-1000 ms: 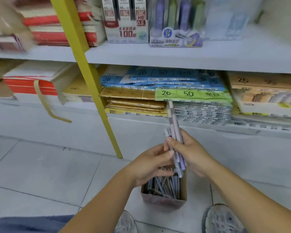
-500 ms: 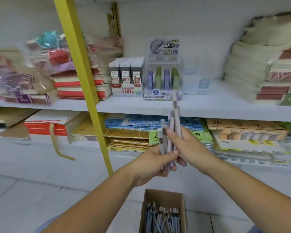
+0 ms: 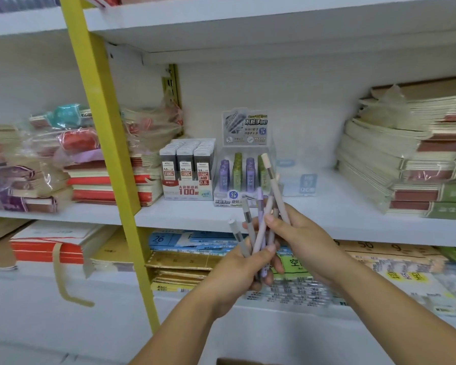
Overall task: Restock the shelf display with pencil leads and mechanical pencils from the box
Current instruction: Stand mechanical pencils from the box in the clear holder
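Note:
Both my hands hold a fanned bunch of mechanical pencils (image 3: 258, 227), grey, beige and lilac, in front of the middle shelf. My left hand (image 3: 237, 272) grips their lower ends; my right hand (image 3: 298, 238) pinches them higher up. Behind them on the shelf (image 3: 327, 214) stand a pencil lead display (image 3: 187, 169) of dark 0.5 HB cases and a clear display (image 3: 244, 169) with purple and green lead cases. A clear display box (image 3: 298, 177) stands to the right of those; what it holds is too faint to tell. Only the top rim of the cardboard box (image 3: 237, 361) shows at the bottom edge.
A yellow upright post (image 3: 103, 143) crosses the shelf on the left. Wrapped notebook stacks (image 3: 77, 159) fill the left of the shelf and paper-pad piles (image 3: 411, 154) the right. The lower shelf holds flat packs of paper (image 3: 184, 246).
My view has risen from the floor box to the middle shelf. Both hands have lifted the bunch of pencils up towards the displays, and the pencils now fan apart.

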`<state>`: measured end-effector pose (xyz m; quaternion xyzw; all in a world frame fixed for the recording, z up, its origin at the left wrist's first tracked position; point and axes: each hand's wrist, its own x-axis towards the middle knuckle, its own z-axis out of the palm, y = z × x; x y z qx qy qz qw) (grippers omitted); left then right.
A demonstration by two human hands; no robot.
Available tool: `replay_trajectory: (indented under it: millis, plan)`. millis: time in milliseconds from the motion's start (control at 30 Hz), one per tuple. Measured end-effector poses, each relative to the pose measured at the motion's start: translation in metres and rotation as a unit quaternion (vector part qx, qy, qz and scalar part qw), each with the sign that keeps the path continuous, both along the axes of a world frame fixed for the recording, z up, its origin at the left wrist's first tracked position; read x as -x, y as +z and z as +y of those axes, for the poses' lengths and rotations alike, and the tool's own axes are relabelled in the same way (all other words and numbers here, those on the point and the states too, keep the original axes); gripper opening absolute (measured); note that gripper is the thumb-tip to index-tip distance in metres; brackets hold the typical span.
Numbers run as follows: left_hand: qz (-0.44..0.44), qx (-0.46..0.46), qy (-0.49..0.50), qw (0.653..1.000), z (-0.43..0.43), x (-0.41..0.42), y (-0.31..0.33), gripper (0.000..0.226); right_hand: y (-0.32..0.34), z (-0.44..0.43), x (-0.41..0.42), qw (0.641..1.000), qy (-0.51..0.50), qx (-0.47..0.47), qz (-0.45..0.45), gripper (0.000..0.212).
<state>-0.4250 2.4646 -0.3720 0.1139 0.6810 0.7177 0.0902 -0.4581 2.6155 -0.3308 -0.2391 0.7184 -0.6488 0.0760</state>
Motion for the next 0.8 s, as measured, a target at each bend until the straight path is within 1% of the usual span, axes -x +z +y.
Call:
replay_trajectory:
  millis: [67,133,200,233,333,433,533,600,667,733,800]
  plan:
    - [-0.001,0.023,-0.005,1.000,0.000,0.002,0.002,0.019,0.002,0.003,0.003,1.000,0.003,0.022,-0.009,0.025]
    - [-0.006,0.054,-0.012,0.998,0.001,0.002,0.003,0.020,0.003,0.006,0.006,0.997,0.004,0.065,-0.032,0.032]
    - [-0.016,0.065,-0.021,0.997,0.001,0.002,0.004,0.019,0.006,0.009,0.010,0.994,0.000,0.099,-0.043,0.040]
    - [-0.023,0.064,-0.028,0.997,0.001,0.001,0.004,0.019,0.007,0.011,0.011,0.994,0.000,0.099,-0.040,0.041]
    - [-0.062,0.019,-0.063,0.996,0.001,-0.002,0.003,0.028,0.005,0.009,0.010,0.998,-0.003,0.062,-0.025,0.034]
    - [-0.103,-0.028,-0.087,0.991,0.000,-0.002,0.002,0.034,-0.002,0.007,0.009,0.999,-0.006,0.051,-0.017,0.026]
    - [-0.097,-0.009,-0.062,0.993,0.002,-0.002,0.003,0.029,0.000,0.005,0.005,0.998,0.027,0.055,-0.025,0.029]
    - [-0.080,0.005,-0.034,0.996,0.003,-0.001,0.004,0.025,0.001,0.005,0.003,0.998,0.043,0.035,-0.023,0.031]
    - [-0.067,-0.003,-0.003,0.998,0.001,0.001,0.004,0.024,0.002,0.006,0.002,1.000,0.003,-0.013,0.012,0.028]
    - [-0.051,-0.016,0.031,0.998,-0.004,0.002,0.005,0.026,0.002,0.007,0.002,0.993,-0.063,-0.067,0.073,0.021]
    - [-0.035,-0.034,0.065,0.997,-0.010,0.003,0.008,0.033,0.003,0.009,0.001,0.986,-0.103,-0.081,0.103,0.015]
